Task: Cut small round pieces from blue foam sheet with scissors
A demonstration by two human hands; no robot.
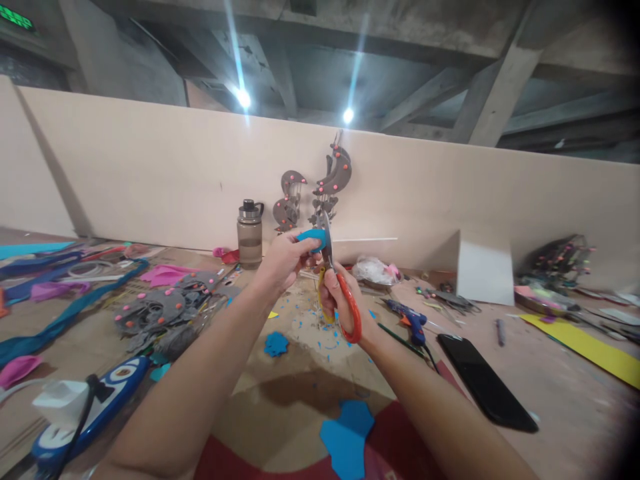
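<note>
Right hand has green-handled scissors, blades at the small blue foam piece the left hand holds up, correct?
Not quite: the scissor handles are orange-red, not green. The head view shows the right hand gripping the orange-red-handled metal scissors, blades up at the small blue foam piece pinched by the left hand. The rest of the statement stands.

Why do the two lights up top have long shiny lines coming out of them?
Head view: the two ceiling lights glare into the lens, smearing bright streaks upward; the right edge darkens, the wall bows from wide-angle distortion, while the hands and orange scissors stay fairly sharp.
</note>
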